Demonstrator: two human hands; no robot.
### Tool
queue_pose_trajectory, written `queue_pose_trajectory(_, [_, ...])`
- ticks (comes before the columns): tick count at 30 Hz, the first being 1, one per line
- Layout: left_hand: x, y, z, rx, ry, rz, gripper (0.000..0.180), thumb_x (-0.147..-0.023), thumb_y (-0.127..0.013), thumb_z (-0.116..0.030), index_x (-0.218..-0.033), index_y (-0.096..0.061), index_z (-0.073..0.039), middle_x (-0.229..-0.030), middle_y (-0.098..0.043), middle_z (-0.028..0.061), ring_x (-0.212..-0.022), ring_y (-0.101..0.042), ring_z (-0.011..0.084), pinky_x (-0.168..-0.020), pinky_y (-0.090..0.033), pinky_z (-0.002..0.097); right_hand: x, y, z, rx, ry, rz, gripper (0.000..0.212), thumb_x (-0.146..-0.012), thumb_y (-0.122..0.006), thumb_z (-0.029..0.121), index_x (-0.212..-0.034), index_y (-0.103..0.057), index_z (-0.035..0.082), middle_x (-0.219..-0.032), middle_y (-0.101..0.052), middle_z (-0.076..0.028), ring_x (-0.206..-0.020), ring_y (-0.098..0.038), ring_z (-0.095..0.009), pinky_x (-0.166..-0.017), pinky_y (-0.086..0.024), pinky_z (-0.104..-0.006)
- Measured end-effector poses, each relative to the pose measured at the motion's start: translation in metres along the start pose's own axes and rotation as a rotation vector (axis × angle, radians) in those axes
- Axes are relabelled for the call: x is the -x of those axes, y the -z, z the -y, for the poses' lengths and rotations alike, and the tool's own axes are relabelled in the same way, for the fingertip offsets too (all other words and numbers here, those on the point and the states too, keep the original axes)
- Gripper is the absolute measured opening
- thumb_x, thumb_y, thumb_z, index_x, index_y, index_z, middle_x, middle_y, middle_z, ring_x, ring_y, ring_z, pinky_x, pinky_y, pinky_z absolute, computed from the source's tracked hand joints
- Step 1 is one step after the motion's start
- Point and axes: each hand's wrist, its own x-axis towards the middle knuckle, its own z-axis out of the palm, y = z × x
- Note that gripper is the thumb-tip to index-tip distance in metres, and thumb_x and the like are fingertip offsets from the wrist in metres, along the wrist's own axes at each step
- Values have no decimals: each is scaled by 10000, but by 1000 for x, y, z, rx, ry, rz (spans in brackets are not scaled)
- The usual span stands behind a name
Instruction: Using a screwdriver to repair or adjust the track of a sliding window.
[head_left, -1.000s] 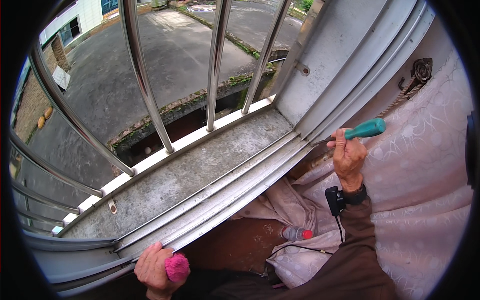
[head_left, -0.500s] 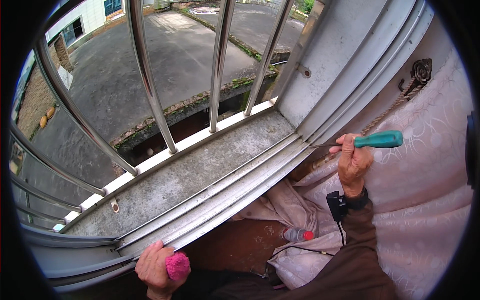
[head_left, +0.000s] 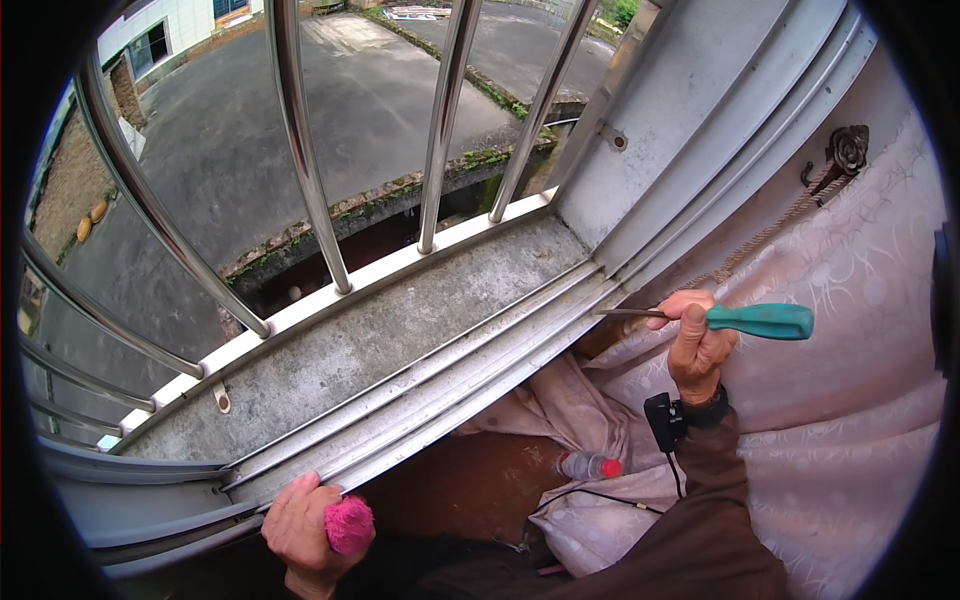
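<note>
In the head view, my right hand (head_left: 697, 352) is gripping a teal-handled screwdriver (head_left: 762, 320), its tip pointing left at the window track's (head_left: 430, 385) far right end. My left hand (head_left: 300, 532) is holding a fuzzy pink bundle (head_left: 349, 525) at the near left end.

Likely a home, pink patterned curtain (head_left: 850, 390), rope tieback (head_left: 770, 237), window track (head_left: 415, 386), metal bars (head_left: 446, 125)

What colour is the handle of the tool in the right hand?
Teal green; the handle shows best in the head view.

Teal screwdriver handle (head_left: 762, 321), bright pink cloth (head_left: 348, 525), pale pink swirl-patterned curtain (head_left: 850, 300)
</note>
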Motion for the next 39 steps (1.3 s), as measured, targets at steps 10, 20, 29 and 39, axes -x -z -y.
queue_pose_trajectory(10, [0,1,0,21,-9,10,263,-767,-773,-282,-852,-699,-45,-794,-714,74,-861,-741,322,-847,-584,451,6,5,-23,142,58,27,141,-1028,-548,66,-903,-603,29,-802,-652,-109,-643,-642,-238,-553,-504,-338])
queue_pose_trajectory(20, [0,1,0,1,-1,14,264,-775,-770,-289,-849,-698,-46,-797,-712,73,-866,-741,323,-850,-583,451,1,-12,15,-94,38,-42,229,-1066,-492,112,-893,-611,22,-787,-663,-75,-648,-674,-211,-602,-527,-312])
queue_pose_trajectory(29, [-4,2,-1,40,-17,13,198,-725,-766,-173,-834,-671,-37,-776,-691,112,-826,-725,364,-841,-585,463,-3,-1,-21,257,-73,-119,208,-1045,-552,99,-868,-612,9,-782,-657,-84,-563,-652,-154,-519,-484,-292])
queue_pose_trajectory(39, [0,2,3,11,-34,47,276,-832,-753,-279,-916,-660,-33,-820,-721,75,-862,-743,320,-844,-586,442,-8,-15,15,-77,-124,-67,262,-1074,-486,111,-875,-578,-35,-789,-630,-115,-555,-650,-166,-520,-490,-285])
